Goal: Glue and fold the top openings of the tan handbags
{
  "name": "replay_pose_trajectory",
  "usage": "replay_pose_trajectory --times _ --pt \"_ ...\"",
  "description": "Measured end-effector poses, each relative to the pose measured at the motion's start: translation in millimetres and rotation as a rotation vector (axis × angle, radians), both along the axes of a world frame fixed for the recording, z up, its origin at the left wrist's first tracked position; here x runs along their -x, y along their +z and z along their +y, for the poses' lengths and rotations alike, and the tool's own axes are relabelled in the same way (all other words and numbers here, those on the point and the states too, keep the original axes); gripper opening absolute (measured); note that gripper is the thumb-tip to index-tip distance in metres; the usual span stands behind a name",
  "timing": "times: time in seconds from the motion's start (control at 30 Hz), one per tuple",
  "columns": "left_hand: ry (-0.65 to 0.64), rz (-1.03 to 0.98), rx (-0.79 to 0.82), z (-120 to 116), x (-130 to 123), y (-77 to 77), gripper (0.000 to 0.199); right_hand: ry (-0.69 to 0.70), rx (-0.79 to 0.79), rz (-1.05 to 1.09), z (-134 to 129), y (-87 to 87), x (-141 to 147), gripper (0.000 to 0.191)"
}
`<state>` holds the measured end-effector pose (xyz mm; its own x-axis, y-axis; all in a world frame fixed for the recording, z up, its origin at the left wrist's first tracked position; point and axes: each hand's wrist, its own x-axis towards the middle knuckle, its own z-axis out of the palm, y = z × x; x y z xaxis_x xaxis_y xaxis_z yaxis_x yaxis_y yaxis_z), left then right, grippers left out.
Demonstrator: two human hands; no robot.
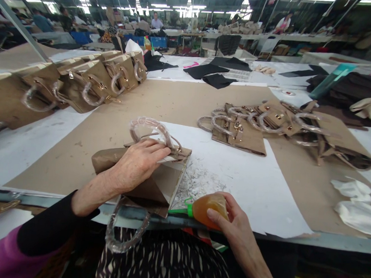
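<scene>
A taupe handbag (163,182) lies at the table's front edge, one plastic-wrapped handle standing up at its far side and another hanging over the edge. My left hand (141,163) rests on the bag's upper part below the far handle, its fingers pressed together and holding the bag. In my right hand (227,215) is a squeeze bottle (210,207) of amber liquid with a green cap and long green nozzle. The nozzle points left, its tip at the bag's near right corner.
Finished-looking taupe bags (93,82) stand in a row at the left. More bags (240,132) lie piled at the right. Black pieces (206,71) and a teal object (333,80) are farther back. White cloths (359,212) lie at the right. People work in the background.
</scene>
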<state>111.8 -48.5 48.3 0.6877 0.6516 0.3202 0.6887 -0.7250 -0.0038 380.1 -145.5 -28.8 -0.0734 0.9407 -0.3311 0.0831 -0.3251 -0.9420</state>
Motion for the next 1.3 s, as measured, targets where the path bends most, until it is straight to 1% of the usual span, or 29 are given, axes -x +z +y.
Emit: replay_pose_trajectory --times 0.17,0.3,0.43,0.5,0.63,0.7,0.77,0.83,0.9,0.93,0.97,1.0,1.03,1.07,1.1,1.13,1.17,1.2,1.23,1.27,1.3 --pt "-0.006 -0.015 0.036 4 -3 4.3 0.024 -0.074 -0.122 -0.218 5 -0.9 -2 0.048" --pt "-0.001 -0.024 0.057 6 -3 6.6 0.023 -0.13 -0.226 -0.289 18 -5.1 -2 0.052" --pt "0.014 -0.071 0.092 8 -1 8.2 0.023 -0.188 -0.371 -0.386 32 -11.3 2 0.056" --pt "0.019 -0.092 0.113 10 0 8.9 0.023 -0.194 -0.458 -0.424 38 -12.6 5 0.053" --pt "0.036 -0.094 0.147 15 1 10.5 0.022 -0.168 -0.663 -0.463 49 -11.7 11 0.04" --pt "0.059 -0.099 0.157 16 1 11.4 0.02 -0.141 -0.738 -0.471 53 -10.1 13 0.033" --pt "0.081 -0.116 0.173 18 1 12.0 0.018 -0.131 -0.8 -0.477 54 -6.2 12 0.03" --pt "0.099 -0.141 0.202 19 2 12.1 0.016 -0.188 -0.844 -0.486 52 2.6 8 0.032" --pt "0.11 -0.166 0.239 21 2 11.6 0.017 -0.353 -0.801 -0.478 51 18.2 -1 0.04" --pt "0.113 -0.175 0.258 22 2 11.3 0.018 -0.465 -0.737 -0.445 52 28.6 -9 0.046" --pt "0.114 -0.181 0.274 23 2 11.1 0.019 -0.581 -0.656 -0.374 54 40.3 -18 0.053" --pt "0.113 -0.181 0.287 24 2 11.1 0.02 -0.662 -0.575 -0.25 57 53.0 -31 0.057" --pt "0.11 -0.179 0.297 25 2 11.3 0.02 -0.72 -0.55 -0.068 61 66.0 -45 0.054" --pt "0.103 -0.175 0.302 26 1 11.9 0.02 -0.751 -0.534 0.107 66 78.7 -63 0.049" --pt "0.09 -0.169 0.304 26 1 12.7 0.02 -0.792 -0.486 0.211 70 90.6 -81 0.042" --pt "0.073 -0.163 0.303 26 0 13.7 0.021 -0.8 -0.435 0.259 74 101.1 -101 0.034" --pt "0.056 -0.159 0.299 27 -1 15.0 0.021 -0.757 -0.425 0.279 77 109.8 -120 0.031" --pt "0.038 -0.153 0.294 27 -1 16.4 0.022 -0.705 -0.429 0.283 79 116.7 -138 0.036" --pt "0.025 -0.149 0.287 28 -2 17.9 0.023 -0.692 -0.46 0.28 79 121.6 -153 0.04" --pt "0.019 -0.144 0.281 30 -2 19.5 0.022 -0.693 -0.451 0.269 77 124.6 -164 0.037" --pt "0.017 -0.14 0.279 34 -1 21.2 0.021 -0.721 -0.447 0.265 75 125.7 -172 0.036"
